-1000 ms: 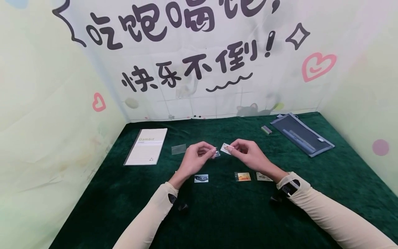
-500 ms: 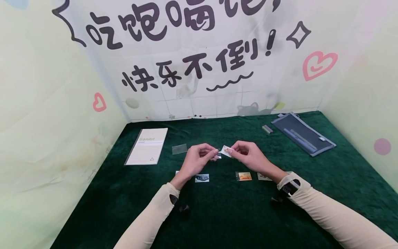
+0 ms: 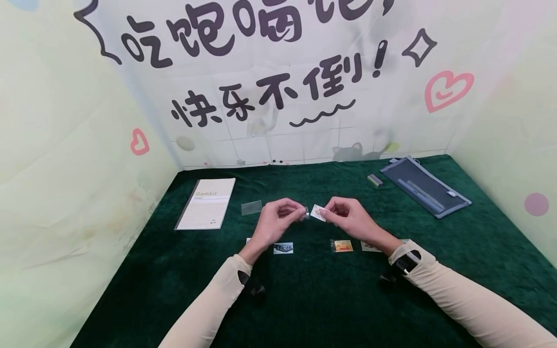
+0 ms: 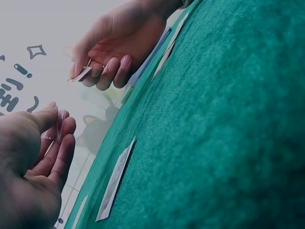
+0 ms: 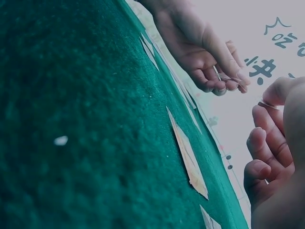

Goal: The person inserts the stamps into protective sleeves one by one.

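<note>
In the head view my left hand (image 3: 280, 217) pinches a small clear plastic sleeve (image 3: 307, 213) between thumb and fingers. Opposite it, my right hand (image 3: 348, 217) holds a small white picture card (image 3: 318, 212) by its edge. A narrow gap separates card and sleeve, both raised above the cloth. The left wrist view shows the clear sleeve (image 4: 60, 125) at the left fingertips and the card (image 4: 84, 74) tilted in the right hand. Below the hands lie a bluish picture card (image 3: 283, 248) and an orange picture card (image 3: 342, 246). Another card (image 3: 369, 247) is partly hidden by the right wrist.
A second clear sleeve (image 3: 251, 208) lies left of the hands. Farther left is a notebook (image 3: 206, 205). An eraser-like block (image 3: 374, 181) and a blue mesh zip pouch (image 3: 428, 191) lie at the back right. Dark green cloth (image 3: 313, 299) covers the table.
Half a second ago the card's corner came up to the sleeve; now the two stand slightly apart. Both hands keep their grips and have barely moved.
</note>
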`<state>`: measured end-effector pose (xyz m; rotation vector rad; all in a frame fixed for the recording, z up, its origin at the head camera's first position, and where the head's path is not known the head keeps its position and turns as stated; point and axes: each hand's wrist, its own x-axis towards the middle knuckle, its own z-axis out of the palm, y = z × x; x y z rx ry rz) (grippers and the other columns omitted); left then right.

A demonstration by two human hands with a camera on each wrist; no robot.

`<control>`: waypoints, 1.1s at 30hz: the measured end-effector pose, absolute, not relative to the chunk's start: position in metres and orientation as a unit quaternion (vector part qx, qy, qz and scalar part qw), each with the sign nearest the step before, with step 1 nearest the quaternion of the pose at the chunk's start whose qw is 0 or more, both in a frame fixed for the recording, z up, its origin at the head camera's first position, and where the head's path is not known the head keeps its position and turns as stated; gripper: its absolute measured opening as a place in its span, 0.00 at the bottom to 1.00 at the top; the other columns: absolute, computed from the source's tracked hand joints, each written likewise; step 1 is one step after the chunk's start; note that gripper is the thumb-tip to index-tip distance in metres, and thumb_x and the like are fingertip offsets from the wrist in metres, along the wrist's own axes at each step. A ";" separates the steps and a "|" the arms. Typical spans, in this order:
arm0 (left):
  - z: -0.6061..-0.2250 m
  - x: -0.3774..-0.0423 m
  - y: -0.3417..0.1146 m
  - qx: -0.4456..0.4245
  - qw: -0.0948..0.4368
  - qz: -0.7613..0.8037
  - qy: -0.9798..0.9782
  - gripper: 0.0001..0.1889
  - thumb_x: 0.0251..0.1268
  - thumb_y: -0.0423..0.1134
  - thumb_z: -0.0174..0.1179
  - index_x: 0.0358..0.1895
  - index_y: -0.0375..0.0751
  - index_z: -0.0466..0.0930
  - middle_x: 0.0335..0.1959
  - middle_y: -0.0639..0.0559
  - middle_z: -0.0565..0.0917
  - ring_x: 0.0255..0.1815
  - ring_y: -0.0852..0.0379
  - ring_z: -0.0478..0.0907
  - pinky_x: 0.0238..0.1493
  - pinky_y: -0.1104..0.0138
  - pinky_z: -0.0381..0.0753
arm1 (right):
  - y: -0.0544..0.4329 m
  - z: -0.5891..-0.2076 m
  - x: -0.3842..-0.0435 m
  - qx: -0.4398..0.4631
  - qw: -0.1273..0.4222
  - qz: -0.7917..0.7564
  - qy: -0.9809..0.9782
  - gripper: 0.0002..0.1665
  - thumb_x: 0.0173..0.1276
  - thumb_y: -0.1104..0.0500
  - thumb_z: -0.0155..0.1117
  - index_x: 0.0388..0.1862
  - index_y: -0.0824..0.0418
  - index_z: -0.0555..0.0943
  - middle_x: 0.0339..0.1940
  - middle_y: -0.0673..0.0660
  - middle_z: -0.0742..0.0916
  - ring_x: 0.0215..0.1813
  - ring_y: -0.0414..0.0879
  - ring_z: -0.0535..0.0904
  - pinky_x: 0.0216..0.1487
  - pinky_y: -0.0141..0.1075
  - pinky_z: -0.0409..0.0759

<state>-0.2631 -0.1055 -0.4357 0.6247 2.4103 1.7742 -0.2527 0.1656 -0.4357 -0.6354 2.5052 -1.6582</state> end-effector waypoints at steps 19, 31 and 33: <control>-0.439 -0.263 -0.102 0.215 0.040 0.556 0.802 0.11 0.78 0.53 0.67 0.51 0.55 0.89 0.43 0.58 0.94 0.46 0.58 0.92 0.56 0.57 0.89 | 0.165 -0.440 -0.254 -0.229 0.060 -0.528 0.816 0.11 0.81 0.46 0.67 0.42 0.51 0.86 0.37 0.56 0.87 0.36 0.55 0.82 0.42 0.38 0.82; -0.438 -0.261 -0.101 0.224 0.049 0.552 0.802 0.12 0.78 0.55 0.66 0.53 0.56 0.89 0.43 0.58 0.93 0.47 0.58 0.91 0.54 0.58 0.89 | 0.165 -0.440 -0.253 -0.227 0.065 -0.523 0.819 0.12 0.81 0.45 0.68 0.41 0.50 0.87 0.35 0.56 0.86 0.34 0.52 0.81 0.40 0.38 0.81; -0.438 -0.261 -0.101 0.225 0.050 0.553 0.800 0.12 0.78 0.55 0.67 0.53 0.56 0.89 0.44 0.58 0.94 0.47 0.58 0.91 0.55 0.58 0.89 | 0.165 -0.440 -0.253 -0.222 0.066 -0.523 0.820 0.12 0.81 0.44 0.68 0.42 0.50 0.87 0.36 0.56 0.87 0.35 0.52 0.81 0.40 0.38 0.81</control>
